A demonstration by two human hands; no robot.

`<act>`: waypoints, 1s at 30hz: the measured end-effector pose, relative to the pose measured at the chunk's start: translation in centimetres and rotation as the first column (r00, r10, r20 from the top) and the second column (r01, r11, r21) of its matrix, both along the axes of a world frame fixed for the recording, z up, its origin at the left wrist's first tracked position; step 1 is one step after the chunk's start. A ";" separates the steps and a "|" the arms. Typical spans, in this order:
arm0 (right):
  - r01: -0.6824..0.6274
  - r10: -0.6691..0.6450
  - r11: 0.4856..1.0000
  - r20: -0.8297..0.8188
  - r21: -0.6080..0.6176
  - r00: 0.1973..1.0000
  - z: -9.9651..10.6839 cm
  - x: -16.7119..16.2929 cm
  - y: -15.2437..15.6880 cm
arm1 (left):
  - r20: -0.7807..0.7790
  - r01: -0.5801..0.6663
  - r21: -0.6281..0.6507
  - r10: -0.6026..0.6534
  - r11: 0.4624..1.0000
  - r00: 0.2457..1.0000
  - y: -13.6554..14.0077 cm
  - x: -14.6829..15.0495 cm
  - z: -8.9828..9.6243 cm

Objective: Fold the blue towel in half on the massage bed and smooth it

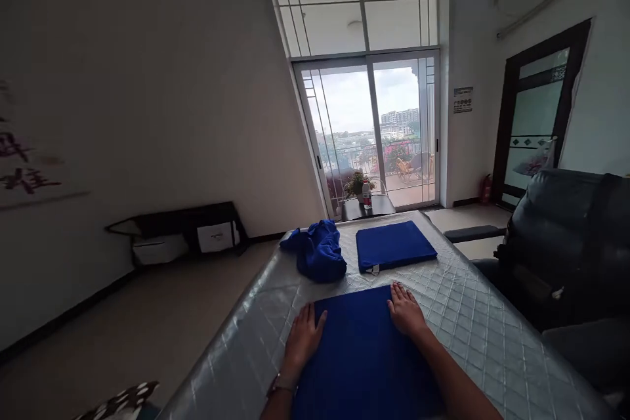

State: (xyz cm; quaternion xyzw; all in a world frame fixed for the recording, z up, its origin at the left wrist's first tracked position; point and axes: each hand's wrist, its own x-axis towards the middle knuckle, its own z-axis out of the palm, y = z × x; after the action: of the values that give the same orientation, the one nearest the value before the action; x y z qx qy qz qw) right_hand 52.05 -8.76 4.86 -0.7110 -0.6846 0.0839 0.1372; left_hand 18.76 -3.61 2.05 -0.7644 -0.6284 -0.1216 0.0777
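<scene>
A blue folded cloth (pixel 364 354) lies flat in front of me, its near part running out of the frame. On its far left corner rests my left hand (pixel 304 336), fingers stretched out and thumb apart. My right hand (pixel 406 308) lies flat at the far right corner, fingers extended. Neither hand grips anything. Beyond them a second folded blue cloth (pixel 396 245), neat and rectangular, has a small white tag at its near edge. To its left sits a crumpled blue cloth (pixel 319 252) in a loose heap.
All the cloths lie on a silver quilted bed-like surface (pixel 492 335). A black leather chair (pixel 566 243) stands close on the right. Past the far edge, a small table (pixel 352 210) holds a bottle (pixel 367 195) and a plant. A low black rack (pixel 197 215) with white boxes stands left.
</scene>
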 end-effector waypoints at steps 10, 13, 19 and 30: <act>-0.029 0.037 0.999 0.258 -0.035 0.965 -0.7 0.8 1.6 | 0.271 -0.046 -0.072 0.064 0.996 0.960 -0.6 1.8 1.4; -0.045 0.053 0.998 0.300 -0.032 0.952 -1.0 1.2 2.1 | 0.330 -0.043 -0.037 0.053 0.998 0.943 -0.2 1.8 0.8; -0.044 0.067 0.996 0.317 -0.078 0.946 -0.9 1.3 2.3 | 0.344 -0.024 -0.036 0.035 0.999 0.938 0.2 1.7 0.2; 0.005 0.015 0.996 0.217 -0.090 0.976 0.1 0.4 1.4 | 0.230 -0.025 -0.028 0.031 0.999 0.973 -0.7 1.8 1.6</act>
State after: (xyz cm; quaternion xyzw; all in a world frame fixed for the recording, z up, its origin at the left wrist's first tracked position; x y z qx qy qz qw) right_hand 52.47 -7.32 4.92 -0.7196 -0.6928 0.0366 0.0293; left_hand 20.54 -4.30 3.69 -0.7372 -0.6453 -0.2004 -0.0034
